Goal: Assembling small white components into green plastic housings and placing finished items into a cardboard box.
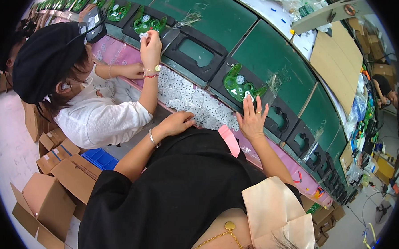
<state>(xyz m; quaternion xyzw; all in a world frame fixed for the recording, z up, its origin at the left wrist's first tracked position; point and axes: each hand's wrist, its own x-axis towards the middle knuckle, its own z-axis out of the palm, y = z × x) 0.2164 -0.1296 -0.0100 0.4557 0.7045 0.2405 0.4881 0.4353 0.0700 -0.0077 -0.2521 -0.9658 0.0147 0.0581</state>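
My right hand (253,122) is stretched over the conveyor edge, fingers spread. Its fingertips press on a small white plastic piece (247,94) at the near side of a translucent green game controller shell (233,81). That shell lies in a black foam tray (220,81), with other white pieces set in it. My left hand (175,123) hovers low by the near edge of a heap of white plastic pieces (185,96). Its fingers are loosely bent, thumb and fingertips apart, and nothing shows between them.
To my left a co-worker holds a white piece over another green shell (148,22). Black trays (198,51) line the green conveyor (272,54). A pink-lined trough (254,155) runs along it. Cardboard boxes (52,211) and a blue crate (98,160) stand on the floor at left.
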